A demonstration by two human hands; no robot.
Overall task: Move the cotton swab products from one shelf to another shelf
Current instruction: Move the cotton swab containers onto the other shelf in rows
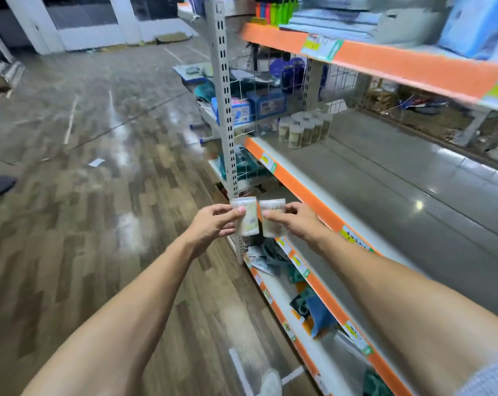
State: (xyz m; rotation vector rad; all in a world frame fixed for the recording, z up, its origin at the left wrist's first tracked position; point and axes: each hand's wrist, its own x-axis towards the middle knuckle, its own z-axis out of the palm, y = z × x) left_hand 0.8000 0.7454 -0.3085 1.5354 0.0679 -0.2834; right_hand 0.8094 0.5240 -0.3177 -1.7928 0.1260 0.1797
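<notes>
Head view | wood-pattern floor (99,224) | grey shelf (399,181) | fingers of both hands holding swab tubs (246,217)

Glossy wood-pattern floor (99,195) reflecting ceiling light; grey metal shelving (399,181) with orange edges at right; white-framed windows (82,15) behind.

Pretty bright overall, lit from overhead. Streaky white glare all over the glossy floor (122,130), plus a hot spot on the grey shelf (419,205). Heavy motion smear on the top shelf (413,64). Fisheye bend near the edges, soft shadows only.
</notes>
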